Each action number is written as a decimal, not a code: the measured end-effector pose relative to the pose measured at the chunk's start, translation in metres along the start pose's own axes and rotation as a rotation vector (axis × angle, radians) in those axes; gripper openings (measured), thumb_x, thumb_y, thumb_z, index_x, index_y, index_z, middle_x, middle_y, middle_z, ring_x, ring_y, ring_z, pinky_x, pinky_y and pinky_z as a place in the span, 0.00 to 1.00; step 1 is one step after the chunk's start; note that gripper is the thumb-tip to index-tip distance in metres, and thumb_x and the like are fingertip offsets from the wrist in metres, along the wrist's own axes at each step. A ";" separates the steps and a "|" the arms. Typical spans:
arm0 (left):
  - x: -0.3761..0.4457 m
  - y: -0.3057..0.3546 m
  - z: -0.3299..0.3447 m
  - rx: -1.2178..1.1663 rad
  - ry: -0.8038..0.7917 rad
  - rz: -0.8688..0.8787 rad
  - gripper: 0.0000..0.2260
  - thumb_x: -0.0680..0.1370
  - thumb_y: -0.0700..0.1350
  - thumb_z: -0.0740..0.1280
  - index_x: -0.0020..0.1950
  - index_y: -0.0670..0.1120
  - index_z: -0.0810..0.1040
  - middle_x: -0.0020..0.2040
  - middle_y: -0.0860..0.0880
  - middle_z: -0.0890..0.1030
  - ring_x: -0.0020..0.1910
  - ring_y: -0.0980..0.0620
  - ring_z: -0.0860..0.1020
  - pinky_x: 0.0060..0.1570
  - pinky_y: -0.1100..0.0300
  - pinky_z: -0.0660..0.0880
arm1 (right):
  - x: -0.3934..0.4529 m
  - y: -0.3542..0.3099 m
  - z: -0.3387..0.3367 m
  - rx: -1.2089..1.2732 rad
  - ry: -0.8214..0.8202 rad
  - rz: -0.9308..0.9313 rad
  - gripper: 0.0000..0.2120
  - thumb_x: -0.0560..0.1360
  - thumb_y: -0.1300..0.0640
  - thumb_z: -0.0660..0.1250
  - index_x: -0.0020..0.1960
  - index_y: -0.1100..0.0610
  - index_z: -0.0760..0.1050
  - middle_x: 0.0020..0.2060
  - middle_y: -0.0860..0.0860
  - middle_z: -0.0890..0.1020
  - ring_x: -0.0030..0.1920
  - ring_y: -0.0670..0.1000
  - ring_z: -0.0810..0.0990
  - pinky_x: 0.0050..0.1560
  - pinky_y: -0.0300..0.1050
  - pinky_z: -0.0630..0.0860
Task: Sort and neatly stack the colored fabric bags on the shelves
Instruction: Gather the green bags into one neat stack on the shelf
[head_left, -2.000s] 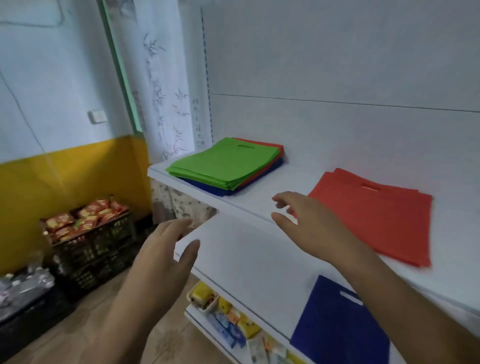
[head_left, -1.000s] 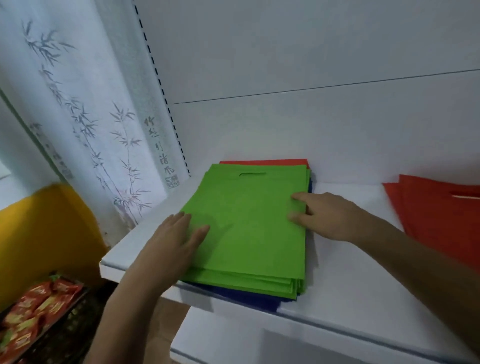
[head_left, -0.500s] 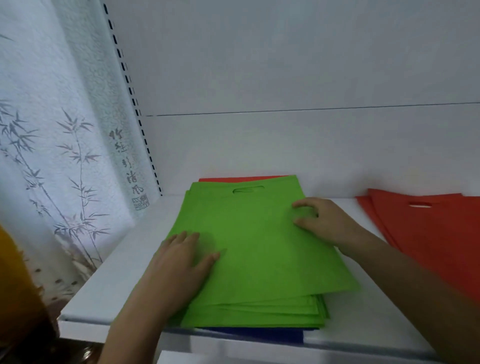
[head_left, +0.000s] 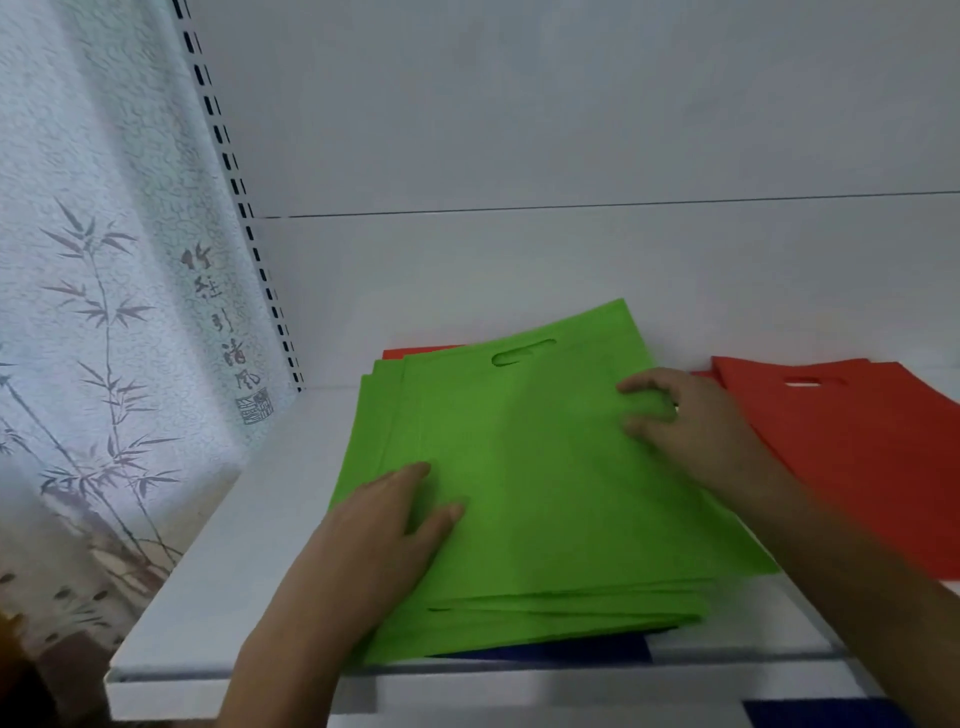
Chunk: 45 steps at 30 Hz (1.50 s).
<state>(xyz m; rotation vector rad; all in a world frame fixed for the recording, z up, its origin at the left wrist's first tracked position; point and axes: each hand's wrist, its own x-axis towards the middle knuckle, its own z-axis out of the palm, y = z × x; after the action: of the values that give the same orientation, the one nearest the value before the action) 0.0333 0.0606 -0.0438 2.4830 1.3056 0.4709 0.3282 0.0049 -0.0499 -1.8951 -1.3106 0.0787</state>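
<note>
- White shelf (head_left: 218, 587) against a white back panel, a slotted upright (head_left: 244, 218) at its left corner.
- Frosted curtain (head_left: 104, 312) at left carries printed bamboo, brushed characters and a small seal; I cannot read them.
- Green bags (head_left: 545, 493) lie stacked near the shelf's front edge, the top one skewed clockwise, overhanging toward the red bags (head_left: 857, 457) just beside.
- Blue fabric (head_left: 571, 648) peeks out beneath the stack at the front; a red corner (head_left: 415, 352) shows at its back.
- Bare shelf lies left of the stack.
- Left hand (head_left: 379, 540) rests flat, fingers straight, on the near-left part.
- Right hand (head_left: 680, 415), fingers curled, pinches the top bag's right edge.
</note>
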 end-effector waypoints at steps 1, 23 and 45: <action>0.000 0.000 0.000 -0.004 0.009 -0.002 0.28 0.77 0.63 0.56 0.74 0.53 0.59 0.69 0.50 0.71 0.66 0.51 0.70 0.63 0.59 0.66 | -0.002 -0.002 -0.001 0.011 0.024 -0.012 0.18 0.68 0.60 0.74 0.56 0.48 0.78 0.50 0.45 0.79 0.47 0.44 0.77 0.45 0.34 0.70; 0.010 -0.020 -0.015 -0.203 0.074 -0.060 0.25 0.77 0.58 0.61 0.72 0.55 0.62 0.70 0.52 0.69 0.67 0.54 0.68 0.63 0.59 0.64 | -0.006 -0.025 -0.001 0.290 -0.171 -0.057 0.29 0.72 0.64 0.71 0.65 0.40 0.70 0.59 0.38 0.76 0.54 0.36 0.77 0.50 0.27 0.73; -0.007 0.030 -0.007 -0.548 -0.179 0.157 0.22 0.74 0.40 0.69 0.63 0.62 0.72 0.62 0.56 0.76 0.59 0.55 0.75 0.63 0.49 0.72 | -0.075 -0.043 -0.047 -0.469 -0.003 0.080 0.29 0.74 0.48 0.69 0.72 0.51 0.66 0.67 0.50 0.73 0.66 0.51 0.71 0.65 0.40 0.62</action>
<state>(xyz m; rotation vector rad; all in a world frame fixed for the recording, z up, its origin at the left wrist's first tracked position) 0.0487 0.0397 -0.0263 2.1096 0.7825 0.5414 0.2832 -0.0772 -0.0186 -2.3395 -1.3372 -0.2027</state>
